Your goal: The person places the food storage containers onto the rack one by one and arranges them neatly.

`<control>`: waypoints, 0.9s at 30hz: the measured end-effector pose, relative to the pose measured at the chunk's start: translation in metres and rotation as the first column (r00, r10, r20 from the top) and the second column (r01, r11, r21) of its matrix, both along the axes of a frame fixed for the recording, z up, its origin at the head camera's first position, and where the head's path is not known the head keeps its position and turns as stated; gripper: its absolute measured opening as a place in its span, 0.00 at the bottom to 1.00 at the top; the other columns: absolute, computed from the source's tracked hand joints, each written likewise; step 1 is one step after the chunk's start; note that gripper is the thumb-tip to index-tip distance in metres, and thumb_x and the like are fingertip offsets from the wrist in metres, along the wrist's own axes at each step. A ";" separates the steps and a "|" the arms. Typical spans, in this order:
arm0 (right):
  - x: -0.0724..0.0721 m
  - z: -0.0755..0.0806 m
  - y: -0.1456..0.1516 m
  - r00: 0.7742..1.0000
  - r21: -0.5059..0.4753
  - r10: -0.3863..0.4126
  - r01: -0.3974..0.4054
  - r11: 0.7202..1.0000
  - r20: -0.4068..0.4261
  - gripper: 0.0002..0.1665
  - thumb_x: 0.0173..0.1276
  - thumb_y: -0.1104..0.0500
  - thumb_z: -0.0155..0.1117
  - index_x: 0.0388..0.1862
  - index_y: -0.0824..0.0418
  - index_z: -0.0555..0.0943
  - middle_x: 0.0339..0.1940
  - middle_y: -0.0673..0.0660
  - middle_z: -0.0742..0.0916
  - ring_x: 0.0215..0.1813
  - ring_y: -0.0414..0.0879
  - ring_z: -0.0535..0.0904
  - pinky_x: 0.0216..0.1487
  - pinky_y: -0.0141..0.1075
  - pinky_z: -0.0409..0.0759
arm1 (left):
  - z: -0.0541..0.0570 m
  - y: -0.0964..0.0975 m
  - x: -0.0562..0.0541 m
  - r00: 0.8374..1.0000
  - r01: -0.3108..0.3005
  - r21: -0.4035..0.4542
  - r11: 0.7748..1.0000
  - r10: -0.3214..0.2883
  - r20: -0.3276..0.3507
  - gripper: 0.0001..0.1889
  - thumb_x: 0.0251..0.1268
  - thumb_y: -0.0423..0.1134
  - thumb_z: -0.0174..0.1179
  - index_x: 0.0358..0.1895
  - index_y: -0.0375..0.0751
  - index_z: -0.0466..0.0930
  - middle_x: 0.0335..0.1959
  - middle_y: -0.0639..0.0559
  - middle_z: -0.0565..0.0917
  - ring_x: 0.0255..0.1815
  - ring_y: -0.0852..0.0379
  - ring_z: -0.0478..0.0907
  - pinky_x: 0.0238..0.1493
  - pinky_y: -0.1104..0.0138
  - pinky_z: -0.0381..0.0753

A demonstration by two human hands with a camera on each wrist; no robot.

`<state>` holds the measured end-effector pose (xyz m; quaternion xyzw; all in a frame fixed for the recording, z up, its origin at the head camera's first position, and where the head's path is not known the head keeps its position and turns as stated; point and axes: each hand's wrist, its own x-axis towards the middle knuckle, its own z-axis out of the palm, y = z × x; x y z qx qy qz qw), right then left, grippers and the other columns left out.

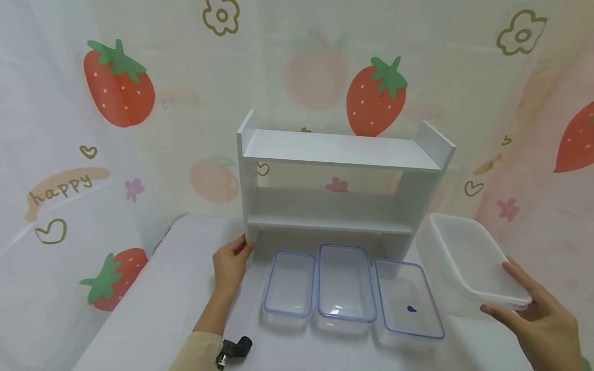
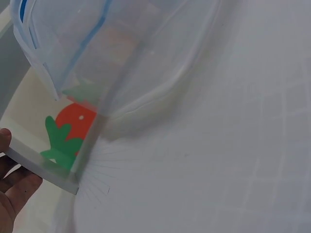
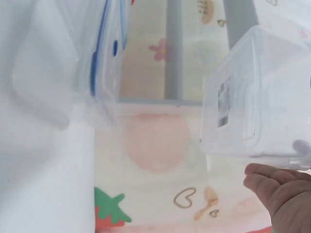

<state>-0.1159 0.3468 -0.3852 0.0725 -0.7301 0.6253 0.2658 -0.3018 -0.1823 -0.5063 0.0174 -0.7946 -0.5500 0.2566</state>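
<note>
I had the right hand (image 1: 543, 319) out at the far right of my work, its fingers and thumb clamped on the near corner of a frosted container (image 1: 478, 263); the right wrist view showed that box raised off the counter (image 1: 167, 309), with a printed label (image 3: 224, 103) on one wall. On the other side, the left hand (image 1: 230, 265) pinched the lower front edge of the left side panel (image 1: 247, 198) of a white shelf unit (image 1: 341, 149), thumb and fingers together on the board. I read the step in hand as holding the box up while bracing the unit. To my mind, the next move called for a firm corner grip and a level box, since one held from a single corner could tip, and for room beside the right-hand blue-rimmed container (image 1: 403, 291). That one stood in a row with the middle container (image 1: 345, 283) and the left container (image 1: 290, 283), just in front of the unit, near side. The counter wore a white cloth, faintly creased in the left wrist view. Behind and along the sides hung a pale curtain (image 1: 287, 41) printed with red strawberries (image 1: 119, 90) and the word "happy" (image 1: 60, 188).
</note>
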 end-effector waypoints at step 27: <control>-0.011 0.049 -0.056 0.997 -0.108 0.067 -0.070 0.992 -0.038 0.50 0.49 0.89 0.69 0.74 0.69 0.71 0.66 0.52 0.80 0.48 0.37 0.85 0.46 0.25 0.86 | 0.003 0.001 0.002 0.999 -0.017 0.021 1.000 0.017 0.037 0.19 0.67 0.39 0.70 0.57 0.35 0.84 0.51 0.40 0.88 0.49 0.45 0.89 0.49 0.60 0.89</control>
